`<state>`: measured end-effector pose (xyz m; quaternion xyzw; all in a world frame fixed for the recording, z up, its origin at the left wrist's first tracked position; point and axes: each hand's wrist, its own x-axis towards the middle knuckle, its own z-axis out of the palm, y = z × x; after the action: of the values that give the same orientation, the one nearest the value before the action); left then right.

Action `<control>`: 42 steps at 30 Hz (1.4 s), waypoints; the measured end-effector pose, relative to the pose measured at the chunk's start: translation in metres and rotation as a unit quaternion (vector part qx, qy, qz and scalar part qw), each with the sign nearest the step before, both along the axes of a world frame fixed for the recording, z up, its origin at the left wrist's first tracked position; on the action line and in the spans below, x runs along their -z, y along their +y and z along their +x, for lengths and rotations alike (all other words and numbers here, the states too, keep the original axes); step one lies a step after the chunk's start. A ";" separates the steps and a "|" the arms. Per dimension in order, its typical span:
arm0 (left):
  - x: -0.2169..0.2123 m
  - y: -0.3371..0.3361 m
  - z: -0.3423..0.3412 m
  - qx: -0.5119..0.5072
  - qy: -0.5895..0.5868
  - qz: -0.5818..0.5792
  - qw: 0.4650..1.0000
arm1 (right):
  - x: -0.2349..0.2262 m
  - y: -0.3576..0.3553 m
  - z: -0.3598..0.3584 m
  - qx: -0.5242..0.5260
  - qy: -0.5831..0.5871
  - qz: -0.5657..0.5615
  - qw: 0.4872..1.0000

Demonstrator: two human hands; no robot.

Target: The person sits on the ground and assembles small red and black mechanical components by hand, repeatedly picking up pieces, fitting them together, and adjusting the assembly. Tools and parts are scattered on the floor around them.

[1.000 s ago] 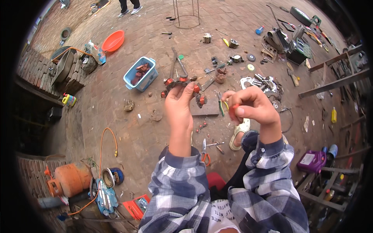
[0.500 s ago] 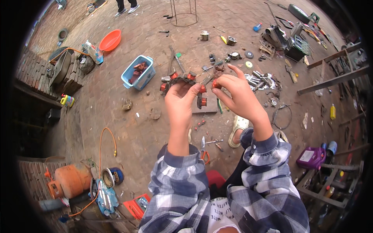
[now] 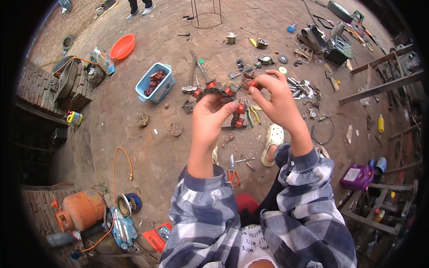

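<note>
My left hand (image 3: 208,120) grips a dark, curved motor stator (image 3: 219,91) between thumb and fingers. Red wire coils (image 3: 230,91) stand out around its edge. Just right of it, apart from the stator, my right hand (image 3: 278,100) pinches a small red piece (image 3: 252,84) between thumb and index finger. It looks like wire, but the fingers hide most of it. Below the hands, a pair of pliers (image 3: 254,117) with green and yellow handles lies on the ground. Left of them stands a blue bin (image 3: 167,85) with reddish-brown wire scraps (image 3: 154,82) inside.
Hammers (image 3: 191,89), orange-handled scissors (image 3: 233,177) and shiny metal parts (image 3: 301,88) lie on the brick ground. An orange basin (image 3: 123,46) is far left, a gas cylinder (image 3: 85,206) near left. A metal frame (image 3: 380,91) stands right. A person's legs (image 3: 140,6) show at the far edge.
The stator has tilted and turned in my left hand. My right hand has moved slightly, still pinching the red piece. The whole view has shifted a little.
</note>
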<state>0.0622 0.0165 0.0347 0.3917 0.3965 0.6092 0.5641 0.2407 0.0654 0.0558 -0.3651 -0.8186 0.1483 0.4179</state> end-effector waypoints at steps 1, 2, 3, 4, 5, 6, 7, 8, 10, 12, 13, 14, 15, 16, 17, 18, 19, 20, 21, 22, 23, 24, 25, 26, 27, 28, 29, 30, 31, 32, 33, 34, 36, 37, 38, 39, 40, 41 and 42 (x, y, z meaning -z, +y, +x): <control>-0.001 0.000 0.001 -0.010 -0.036 0.007 0.999 | 0.001 -0.001 0.003 -0.006 -0.021 -0.010 1.000; -0.002 0.000 0.001 -0.021 -0.070 0.015 0.997 | 0.003 -0.001 0.005 -0.013 -0.040 -0.020 0.999; -0.003 0.000 0.000 -0.032 -0.105 0.022 0.994 | 0.003 -0.002 0.007 -0.055 -0.071 -0.050 0.995; 0.000 0.002 -0.001 -0.067 -0.090 0.023 0.993 | 0.001 -0.005 0.010 -0.096 -0.101 -0.080 0.987; 0.001 0.002 -0.003 -0.102 -0.059 0.025 0.993 | -0.003 -0.008 0.010 -0.139 -0.131 -0.110 0.975; 0.000 0.003 -0.004 -0.137 -0.027 0.028 0.990 | -0.007 -0.014 0.008 -0.185 -0.102 -0.141 0.967; 0.000 0.003 -0.005 -0.173 0.005 0.030 0.985 | -0.013 -0.019 0.006 -0.228 -0.094 -0.174 0.953; 0.003 0.005 -0.005 -0.190 0.010 0.039 0.981 | -0.021 -0.023 0.005 -0.268 -0.086 -0.208 0.937; 0.005 0.004 -0.003 -0.184 0.052 0.037 0.981 | -0.029 -0.026 0.002 -0.325 -0.047 -0.222 0.918; 0.004 0.003 0.000 -0.154 0.099 0.030 0.983 | -0.028 -0.022 0.002 -0.293 0.103 -0.250 0.917; 0.001 0.001 0.002 -0.129 0.126 0.025 0.983 | -0.026 -0.021 0.002 -0.274 0.177 -0.261 0.909; -0.005 -0.002 0.003 -0.107 0.155 0.021 0.982 | -0.031 -0.022 -0.001 -0.233 0.278 -0.329 0.872; -0.009 -0.005 0.002 -0.077 0.139 0.014 0.987 | -0.024 -0.015 0.000 -0.204 0.340 -0.314 0.863; -0.013 -0.007 0.001 -0.047 0.124 0.007 0.991 | -0.022 -0.009 0.000 -0.155 0.385 -0.313 0.854; -0.014 -0.007 0.002 -0.016 0.107 0.001 0.994 | -0.019 -0.004 0.001 -0.104 0.427 -0.309 0.844; -0.007 -0.005 0.002 -0.011 0.082 0.027 0.996 | -0.015 0.001 0.005 -0.086 0.433 -0.319 0.839; -0.004 -0.005 0.002 -0.009 0.038 0.036 0.999 | -0.011 0.006 0.012 -0.069 0.439 -0.330 0.833; 0.000 -0.003 0.002 -0.007 -0.007 0.044 0.999 | -0.009 0.010 0.019 -0.051 0.444 -0.340 0.827; 0.002 -0.002 0.002 -0.005 -0.052 0.052 0.997 | -0.008 0.011 0.026 -0.033 0.391 -0.340 0.854; 0.002 0.000 0.003 -0.005 -0.093 0.073 0.993 | -0.009 0.012 0.032 -0.015 0.336 -0.339 0.878; 0.003 0.002 0.000 -0.010 -0.133 0.073 0.988 | -0.010 0.013 0.034 -0.001 0.281 -0.338 0.898; 0.005 0.004 -0.004 -0.015 -0.174 0.075 0.982 | -0.013 0.009 0.037 -0.010 0.239 -0.339 0.910; 0.005 0.006 -0.006 -0.019 -0.215 0.076 0.973 | -0.018 0.005 0.042 -0.046 0.188 -0.357 0.914; 0.003 0.004 -0.009 -0.044 -0.232 0.067 0.969 | -0.020 0.002 0.045 -0.088 0.136 -0.375 0.913; 0.003 0.003 -0.012 -0.089 -0.213 0.060 0.971 | -0.027 -0.002 0.044 -0.130 0.083 -0.390 0.908; 0.003 0.004 -0.016 -0.135 -0.193 0.052 0.970 | -0.037 -0.009 0.042 -0.185 0.045 -0.393 0.900; 0.005 0.006 -0.016 -0.174 -0.177 0.042 0.968 | -0.040 -0.013 0.044 -0.240 0.021 -0.389 0.889; 0.006 0.006 -0.017 -0.206 -0.132 0.039 0.969 | -0.044 -0.016 0.041 -0.311 0.005 -0.353 0.882; 0.006 0.006 -0.018 -0.228 -0.106 0.034 0.967 | -0.047 -0.018 0.037 -0.380 -0.011 -0.315 0.869; 0.006 0.007 -0.014 -0.243 -0.082 0.029 0.966 | -0.047 -0.020 0.035 -0.402 0.014 -0.311 0.861; 0.006 0.008 -0.011 -0.259 -0.058 0.023 0.964 | -0.047 -0.021 0.032 -0.423 0.039 -0.306 0.852; 0.007 0.009 -0.008 -0.251 -0.035 0.019 0.967 | -0.047 -0.022 0.030 -0.444 0.064 -0.301 0.841; 0.006 0.008 -0.004 -0.245 0.016 0.013 0.969 | -0.043 -0.019 0.026 -0.446 0.214 -0.283 0.822; 0.005 0.007 -0.004 -0.220 0.030 0.012 0.975 | -0.038 -0.017 0.024 -0.442 0.288 -0.271 0.805; 0.004 0.006 -0.004 -0.194 0.043 0.013 0.980 | -0.036 -0.016 0.021 -0.378 0.362 -0.261 0.811; 0.002 0.005 -0.003 -0.169 0.056 0.013 0.984 | -0.035 -0.016 0.019 -0.310 0.430 -0.246 0.812; 0.004 0.005 -0.001 -0.149 0.045 0.027 0.987 | -0.033 -0.008 0.015 -0.286 0.437 -0.225 0.822; 0.003 0.005 0.001 -0.133 0.022 0.024 0.991 | -0.029 0.001 0.011 -0.264 0.444 -0.203 0.832; 0.001 0.005 0.003 -0.115 -0.001 0.021 0.993 | -0.020 0.004 0.008 -0.222 0.384 -0.190 0.876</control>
<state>0.0649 0.0212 0.0333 0.3550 0.4256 0.6784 0.4824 0.2486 0.0691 0.0758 -0.1608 -0.6096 0.5180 0.5781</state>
